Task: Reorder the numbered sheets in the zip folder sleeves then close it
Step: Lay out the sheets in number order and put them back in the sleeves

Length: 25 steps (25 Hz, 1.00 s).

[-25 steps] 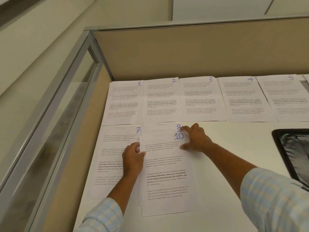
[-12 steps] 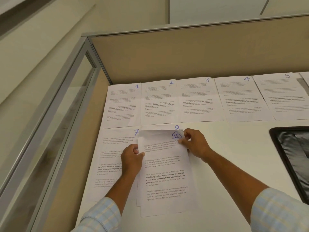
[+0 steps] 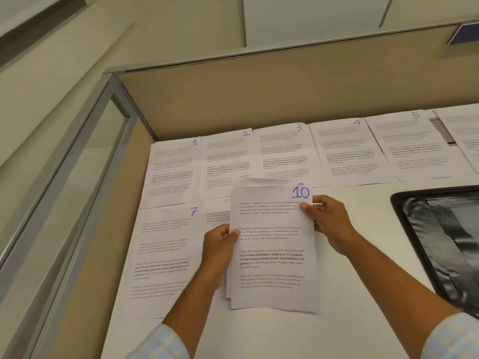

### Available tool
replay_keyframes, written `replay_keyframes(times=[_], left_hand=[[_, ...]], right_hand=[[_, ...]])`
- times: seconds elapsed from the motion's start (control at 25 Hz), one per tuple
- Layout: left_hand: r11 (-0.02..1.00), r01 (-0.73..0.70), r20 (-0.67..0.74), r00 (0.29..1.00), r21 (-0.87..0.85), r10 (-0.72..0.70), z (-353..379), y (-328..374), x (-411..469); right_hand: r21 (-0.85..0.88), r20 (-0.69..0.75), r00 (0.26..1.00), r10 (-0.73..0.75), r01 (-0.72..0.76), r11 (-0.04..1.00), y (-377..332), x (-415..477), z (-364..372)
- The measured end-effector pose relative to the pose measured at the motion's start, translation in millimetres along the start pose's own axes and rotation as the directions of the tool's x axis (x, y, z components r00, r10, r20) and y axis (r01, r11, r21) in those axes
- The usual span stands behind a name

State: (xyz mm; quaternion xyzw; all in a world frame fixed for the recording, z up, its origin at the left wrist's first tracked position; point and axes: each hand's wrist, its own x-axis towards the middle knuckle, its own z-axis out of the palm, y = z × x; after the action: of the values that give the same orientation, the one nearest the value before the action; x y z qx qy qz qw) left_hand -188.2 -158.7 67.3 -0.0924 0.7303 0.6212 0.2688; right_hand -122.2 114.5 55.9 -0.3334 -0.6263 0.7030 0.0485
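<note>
Printed sheets numbered 1 (image 3: 173, 172), 2 (image 3: 226, 159), 3 (image 3: 283, 151), 4 (image 3: 347, 151) and 5 (image 3: 412, 146) lie in a row along the back of the white desk. Sheet 7 (image 3: 160, 255) lies in front of them at the left. I hold a small stack topped by sheet 10 (image 3: 272, 247) lifted above the desk. My left hand (image 3: 220, 244) pinches its left edge and my right hand (image 3: 326, 221) grips its upper right edge. The open black zip folder (image 3: 440, 237) with shiny sleeves lies at the right.
A tan cubicle partition (image 3: 259, 99) runs behind the desk and a glass side panel (image 3: 77, 177) with a metal frame closes the left. Another sheet (image 3: 464, 136) lies beyond sheet 5 at the far right.
The stack topped by sheet 10 was pressed flat on the desk; both hands have gripped its edges and lifted it up and slightly right. Sheet 9's number is now covered.
</note>
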Motion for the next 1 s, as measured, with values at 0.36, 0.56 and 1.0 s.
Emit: replay_keyframes(times=[0.36, 0.56, 1.0], left_hand=[[0.942, -0.034, -0.216, 0.970, 0.333, 0.111, 110.6, -25.7, 16.4], [0.842, -0.055, -0.245, 0.945, 0.536, 0.218, 124.0, -38.2, 15.1], [0.771, -0.049, -0.215, 0.947, 0.635, 0.238, 117.4, -48.5, 12.9]], right_hand=[[-0.436, -0.238, 0.971, -0.018, -0.090, 0.895, 61.8, -19.6, -82.4], [-0.576, -0.159, 0.985, -0.063, -0.041, 0.817, 64.7, -8.9, -93.1], [-0.667, -0.190, 0.963, -0.189, 0.015, 0.745, 67.6, -14.1, -101.0]])
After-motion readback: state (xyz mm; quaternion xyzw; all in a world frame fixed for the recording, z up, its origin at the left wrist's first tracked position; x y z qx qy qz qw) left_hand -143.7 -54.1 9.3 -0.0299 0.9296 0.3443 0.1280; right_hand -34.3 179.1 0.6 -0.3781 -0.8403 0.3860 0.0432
